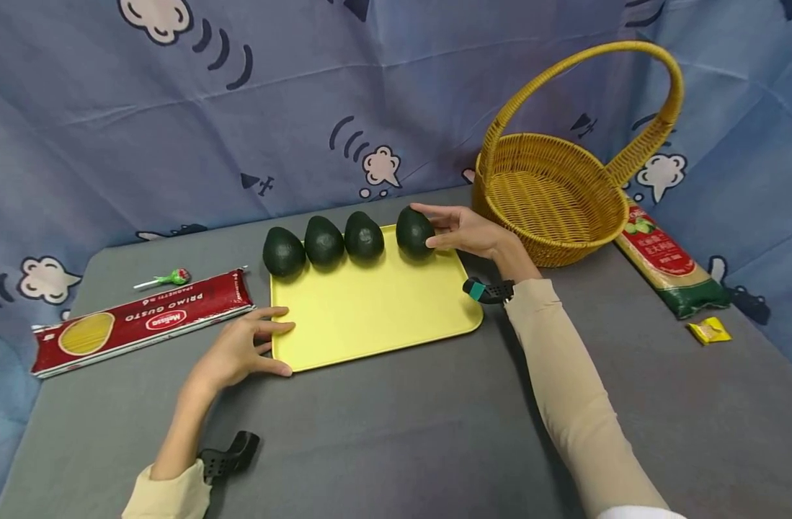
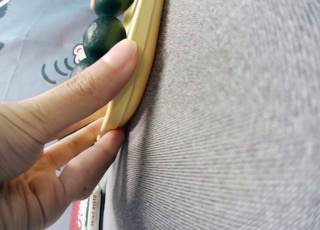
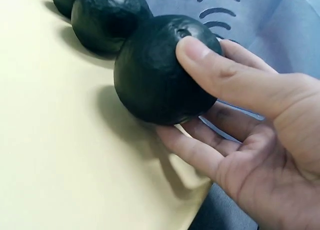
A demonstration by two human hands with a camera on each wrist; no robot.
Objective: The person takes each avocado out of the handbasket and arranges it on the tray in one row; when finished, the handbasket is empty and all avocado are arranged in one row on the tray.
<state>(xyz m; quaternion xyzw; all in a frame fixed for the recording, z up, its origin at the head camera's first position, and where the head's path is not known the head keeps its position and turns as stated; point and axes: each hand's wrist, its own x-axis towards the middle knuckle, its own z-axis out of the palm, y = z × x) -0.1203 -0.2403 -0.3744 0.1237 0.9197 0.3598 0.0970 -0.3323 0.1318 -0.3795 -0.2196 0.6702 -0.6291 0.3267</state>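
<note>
My right hand (image 1: pixel 467 229) holds a dark green avocado (image 1: pixel 413 232) at the far right part of a yellow tray (image 1: pixel 376 310). In the right wrist view the thumb presses the top of this avocado (image 3: pixel 157 77) and the fingers support it from below and behind. Whether it touches the tray I cannot tell. Three more avocados (image 1: pixel 324 241) form a row along the tray's far edge, to the left. At the near left corner my left hand (image 1: pixel 240 349) grips the tray, its thumb on the rim (image 2: pixel 136 84) in the left wrist view.
A wicker basket (image 1: pixel 551 241) with a tall handle stands beyond my right hand. Right of it lie a pasta bag (image 1: pixel 674 263) and a yellow wrapped candy (image 1: pixel 709 331). Left of the tray are a red spaghetti pack (image 1: pixel 143 321) and a lollipop (image 1: pixel 175 277). Patterned cloth (image 1: pixel 292 94) hangs behind.
</note>
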